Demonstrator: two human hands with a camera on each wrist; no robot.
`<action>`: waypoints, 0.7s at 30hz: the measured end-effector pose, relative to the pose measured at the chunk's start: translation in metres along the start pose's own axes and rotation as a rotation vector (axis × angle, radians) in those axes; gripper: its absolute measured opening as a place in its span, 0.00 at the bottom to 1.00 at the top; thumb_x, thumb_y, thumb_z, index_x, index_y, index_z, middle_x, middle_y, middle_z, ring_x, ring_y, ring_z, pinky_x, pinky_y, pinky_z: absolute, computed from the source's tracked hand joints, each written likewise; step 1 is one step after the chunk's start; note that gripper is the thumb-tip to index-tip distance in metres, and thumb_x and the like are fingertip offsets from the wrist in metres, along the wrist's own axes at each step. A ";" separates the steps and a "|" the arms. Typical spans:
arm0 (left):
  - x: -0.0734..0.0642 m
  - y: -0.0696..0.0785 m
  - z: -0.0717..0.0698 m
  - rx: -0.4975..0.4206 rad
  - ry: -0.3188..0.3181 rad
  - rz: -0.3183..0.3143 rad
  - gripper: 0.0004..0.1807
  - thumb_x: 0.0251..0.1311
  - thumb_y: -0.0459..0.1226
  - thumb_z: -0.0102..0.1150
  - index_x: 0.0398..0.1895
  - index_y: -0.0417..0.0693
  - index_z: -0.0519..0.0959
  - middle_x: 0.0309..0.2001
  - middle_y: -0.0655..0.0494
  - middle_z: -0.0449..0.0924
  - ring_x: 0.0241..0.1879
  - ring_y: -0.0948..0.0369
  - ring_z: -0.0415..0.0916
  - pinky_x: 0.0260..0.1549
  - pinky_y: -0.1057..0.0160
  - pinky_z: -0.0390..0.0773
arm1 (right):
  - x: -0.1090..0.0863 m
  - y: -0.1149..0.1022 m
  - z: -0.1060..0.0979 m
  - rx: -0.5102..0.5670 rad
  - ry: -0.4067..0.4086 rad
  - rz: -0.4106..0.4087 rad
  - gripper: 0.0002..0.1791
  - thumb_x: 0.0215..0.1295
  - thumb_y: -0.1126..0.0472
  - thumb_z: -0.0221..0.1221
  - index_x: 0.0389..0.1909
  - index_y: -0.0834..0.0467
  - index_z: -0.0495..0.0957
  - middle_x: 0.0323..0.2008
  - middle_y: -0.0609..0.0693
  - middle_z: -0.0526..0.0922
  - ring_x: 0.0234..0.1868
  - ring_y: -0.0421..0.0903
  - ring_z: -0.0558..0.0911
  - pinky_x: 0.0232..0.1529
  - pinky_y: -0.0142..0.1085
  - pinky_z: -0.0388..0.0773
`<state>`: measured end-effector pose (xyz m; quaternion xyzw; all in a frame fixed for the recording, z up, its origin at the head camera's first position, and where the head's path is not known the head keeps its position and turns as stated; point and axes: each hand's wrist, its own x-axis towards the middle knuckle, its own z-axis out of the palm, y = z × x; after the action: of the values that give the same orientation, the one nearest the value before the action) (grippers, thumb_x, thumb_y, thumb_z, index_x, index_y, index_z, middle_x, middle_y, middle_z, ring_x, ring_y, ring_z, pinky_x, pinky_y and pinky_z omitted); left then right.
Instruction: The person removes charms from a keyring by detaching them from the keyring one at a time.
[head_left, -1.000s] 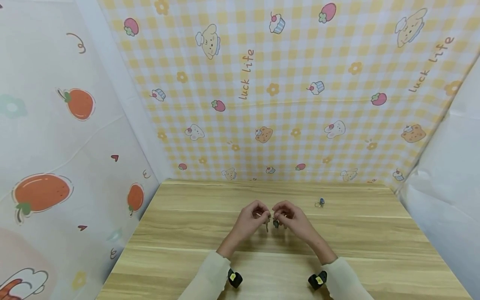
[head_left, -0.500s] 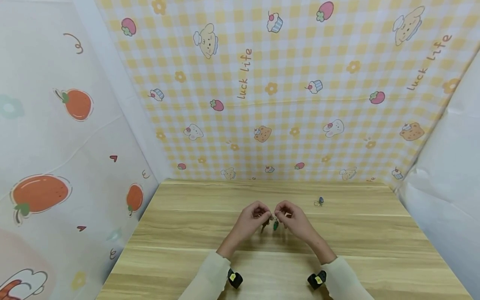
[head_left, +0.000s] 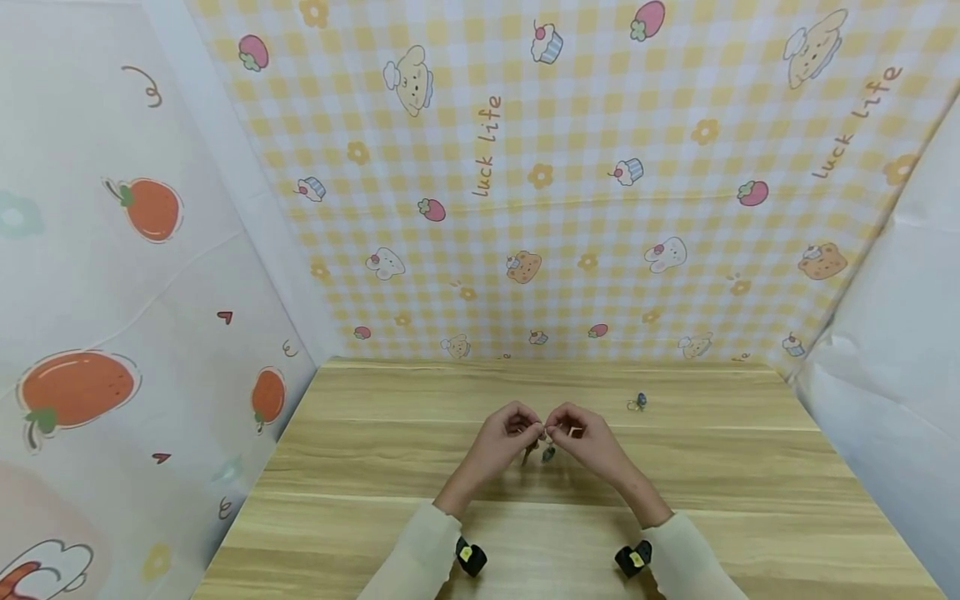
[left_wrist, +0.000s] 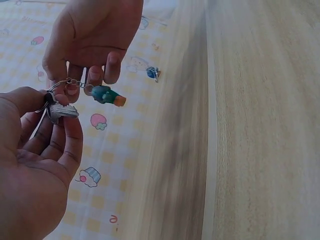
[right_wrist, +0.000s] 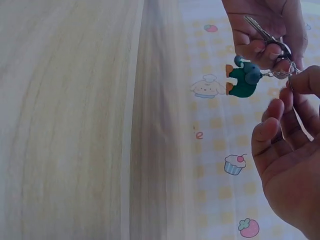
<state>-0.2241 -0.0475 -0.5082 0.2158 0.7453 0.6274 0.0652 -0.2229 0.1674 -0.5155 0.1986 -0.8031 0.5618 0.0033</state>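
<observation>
My left hand (head_left: 510,435) pinches a key (left_wrist: 65,111) by its bow, the key's silver blade pointing out past the fingers. Beside it, thumb and fingertips of my right hand (head_left: 587,433) pinch a metal key ring (right_wrist: 290,80). From that ring, a short chain carries a dark green elephant keychain figure (right_wrist: 244,82) with orange feet, which dangles between both hands. The fingertips of the two hands nearly meet at the ring, above the wooden table. In the head view the small parts at the fingertips are mostly covered.
A second keychain with a blue figure (head_left: 641,401) and a ring lies on the wooden table (head_left: 405,392) toward the back right. A yellow checked cloth wall (head_left: 570,225) stands behind the table. Black wrist cameras (head_left: 472,558) sit at both sleeves.
The right hand shifted slightly away from the left, then came back to its fingertips. The key in the left hand tilted, and the dangling figure swung and turned.
</observation>
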 end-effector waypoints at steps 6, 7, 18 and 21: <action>-0.001 0.001 0.000 -0.031 0.000 -0.027 0.07 0.77 0.38 0.62 0.49 0.43 0.81 0.43 0.45 0.87 0.39 0.63 0.83 0.39 0.68 0.83 | 0.000 -0.001 0.001 0.126 -0.004 0.041 0.07 0.82 0.63 0.57 0.47 0.64 0.78 0.31 0.56 0.79 0.22 0.37 0.72 0.21 0.32 0.72; 0.000 0.001 0.000 -0.036 0.000 -0.033 0.07 0.77 0.38 0.62 0.49 0.43 0.81 0.43 0.46 0.87 0.39 0.63 0.83 0.40 0.68 0.82 | 0.000 -0.001 0.001 0.158 -0.012 0.048 0.08 0.82 0.63 0.56 0.48 0.66 0.77 0.30 0.58 0.79 0.21 0.37 0.72 0.20 0.32 0.72; -0.001 -0.001 0.000 -0.019 0.004 -0.045 0.05 0.76 0.36 0.63 0.47 0.44 0.81 0.44 0.48 0.87 0.39 0.64 0.83 0.38 0.69 0.82 | 0.001 -0.004 0.003 0.127 -0.047 0.060 0.06 0.82 0.63 0.55 0.52 0.61 0.77 0.37 0.65 0.83 0.25 0.53 0.80 0.19 0.37 0.77; -0.001 0.000 -0.001 -0.025 0.010 -0.044 0.05 0.76 0.35 0.63 0.47 0.43 0.81 0.42 0.48 0.87 0.38 0.64 0.82 0.38 0.69 0.82 | 0.000 -0.003 0.003 0.054 -0.004 0.056 0.05 0.80 0.60 0.60 0.47 0.58 0.79 0.38 0.60 0.83 0.30 0.47 0.80 0.25 0.35 0.78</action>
<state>-0.2236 -0.0488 -0.5085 0.1957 0.7422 0.6362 0.0780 -0.2216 0.1634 -0.5136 0.1770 -0.7928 0.5829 -0.0195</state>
